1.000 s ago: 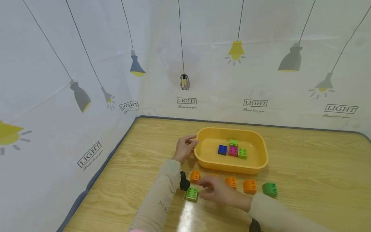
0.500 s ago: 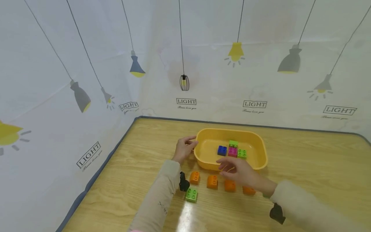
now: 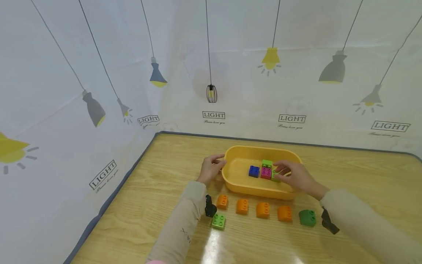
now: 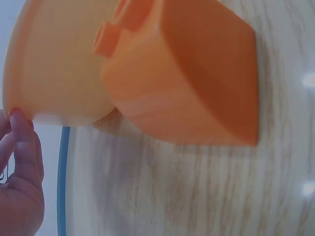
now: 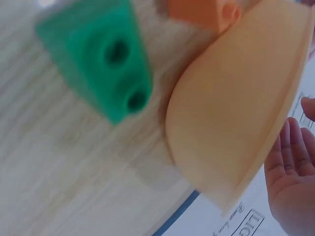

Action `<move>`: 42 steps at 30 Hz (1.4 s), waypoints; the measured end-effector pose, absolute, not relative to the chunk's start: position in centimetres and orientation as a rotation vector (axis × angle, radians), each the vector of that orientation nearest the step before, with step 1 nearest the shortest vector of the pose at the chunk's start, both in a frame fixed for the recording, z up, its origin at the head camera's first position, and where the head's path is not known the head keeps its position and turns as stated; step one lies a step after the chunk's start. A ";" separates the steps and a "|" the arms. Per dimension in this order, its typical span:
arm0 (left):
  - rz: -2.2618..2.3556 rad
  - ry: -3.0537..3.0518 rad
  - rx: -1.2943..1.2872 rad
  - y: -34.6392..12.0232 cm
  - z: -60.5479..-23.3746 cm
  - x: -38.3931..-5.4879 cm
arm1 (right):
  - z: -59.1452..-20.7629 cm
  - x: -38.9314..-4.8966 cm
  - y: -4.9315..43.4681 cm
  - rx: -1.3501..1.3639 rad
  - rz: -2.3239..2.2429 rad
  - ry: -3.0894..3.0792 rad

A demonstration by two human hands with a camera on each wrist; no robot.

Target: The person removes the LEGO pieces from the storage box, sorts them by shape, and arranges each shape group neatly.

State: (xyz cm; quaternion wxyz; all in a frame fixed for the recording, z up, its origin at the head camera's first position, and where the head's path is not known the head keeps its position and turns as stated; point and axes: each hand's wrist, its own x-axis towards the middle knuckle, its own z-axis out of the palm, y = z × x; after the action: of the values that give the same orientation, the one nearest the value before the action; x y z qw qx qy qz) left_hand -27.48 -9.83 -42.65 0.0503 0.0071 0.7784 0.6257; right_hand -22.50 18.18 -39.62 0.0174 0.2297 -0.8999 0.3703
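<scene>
My left hand (image 3: 209, 169) touches the left end of the yellow tray (image 3: 260, 190) with its fingertips. In the left wrist view its fingers (image 4: 23, 142) lie nearly straight against the tray's wall. My right hand (image 3: 298, 178) is over the tray's right side, thumb and fingers apart, by a light green block (image 3: 274, 175) that they partly cover. Whether they touch that block is hidden. Beside it in the tray are a magenta block (image 3: 266, 173), a blue block (image 3: 254, 171) and another light green block (image 3: 267, 163).
In front of the tray runs a row of curved-top orange blocks (image 3: 242, 206), ending at the right with a dark green block (image 3: 307, 217). A light green block (image 3: 218, 221) lies nearer, by the left sleeve. A printed wall covering (image 3: 244, 121) borders the wooden table (image 3: 158, 176).
My right hand has moved from above the orange blocks, past the tray's front rim, to the light green block inside on the right. The left hand has stayed at the tray's left end.
</scene>
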 end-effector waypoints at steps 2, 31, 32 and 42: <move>1.904 2.368 0.017 -9.9 -42.7 -27.5 | -39.8 -23.0 18.5 0.712 1.133 -2.816; 1.923 2.355 0.040 -9.9 -43.3 -28.0 | -42.3 -26.1 18.2 0.633 1.039 -3.013; 1.922 2.361 0.048 -9.9 -42.9 -27.7 | -42.3 -26.1 18.2 0.632 1.036 -3.018; 1.939 2.325 0.059 -9.9 -42.2 -27.3 | -42.2 -26.2 17.9 0.609 1.035 -3.073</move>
State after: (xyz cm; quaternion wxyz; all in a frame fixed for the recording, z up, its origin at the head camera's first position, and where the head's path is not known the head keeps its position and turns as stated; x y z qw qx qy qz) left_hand -27.27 -9.89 -42.18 0.0565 0.0194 0.7666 0.6393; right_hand -26.16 17.92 -42.16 -0.0786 0.1840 -0.9285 0.3128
